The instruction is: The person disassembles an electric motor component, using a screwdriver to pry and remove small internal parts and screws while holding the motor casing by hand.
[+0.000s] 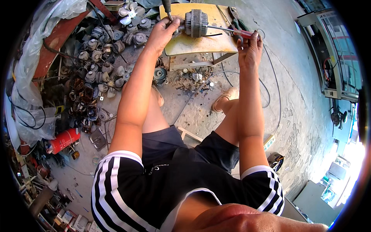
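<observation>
Head view shows 1 motor (196,24) over the yellow table (184,47); if it rests there, I cannot tell. Left of the motor, the left hand (160,35) has its fingers narrow at the shaft of a dark-handled tool (166,5); what they grip, I cannot tell. Right of the motor, the right hand (250,52) holds a red-handled screwdriver (245,33), its shaft pointing toward the motor.

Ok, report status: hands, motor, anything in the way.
Left hand on black-handled tool; right hand holding red screwdriver. Motor between them, at yellow table. Pliers close by, seemingly not blocking.
</observation>
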A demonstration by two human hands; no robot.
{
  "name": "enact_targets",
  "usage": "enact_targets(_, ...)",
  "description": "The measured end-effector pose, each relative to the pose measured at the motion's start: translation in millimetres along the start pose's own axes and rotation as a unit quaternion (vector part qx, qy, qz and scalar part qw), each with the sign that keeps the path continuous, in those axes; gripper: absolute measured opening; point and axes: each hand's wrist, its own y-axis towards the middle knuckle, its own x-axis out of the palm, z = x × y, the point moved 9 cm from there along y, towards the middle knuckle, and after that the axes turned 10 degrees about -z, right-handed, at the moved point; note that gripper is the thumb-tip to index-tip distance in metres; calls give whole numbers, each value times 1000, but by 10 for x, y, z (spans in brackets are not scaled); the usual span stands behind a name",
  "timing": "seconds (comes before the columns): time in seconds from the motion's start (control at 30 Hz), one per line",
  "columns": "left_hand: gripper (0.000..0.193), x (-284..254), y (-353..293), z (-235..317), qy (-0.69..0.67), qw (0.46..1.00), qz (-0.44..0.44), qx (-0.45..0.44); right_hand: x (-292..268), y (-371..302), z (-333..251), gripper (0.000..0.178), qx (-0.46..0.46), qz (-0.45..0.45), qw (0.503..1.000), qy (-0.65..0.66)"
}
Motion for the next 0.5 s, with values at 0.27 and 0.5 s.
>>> enact_targets(0.27, 35, 21, 22, 15, 0, 1000, -6, 9, -12, 82, 20, 32, -24, -87, 995, 31)
enact_targets(0.5, 33, -66, -10, -116, -69, 996, 13, -50, -156, 68, 58, 22, 1, -9, 1000, 17)
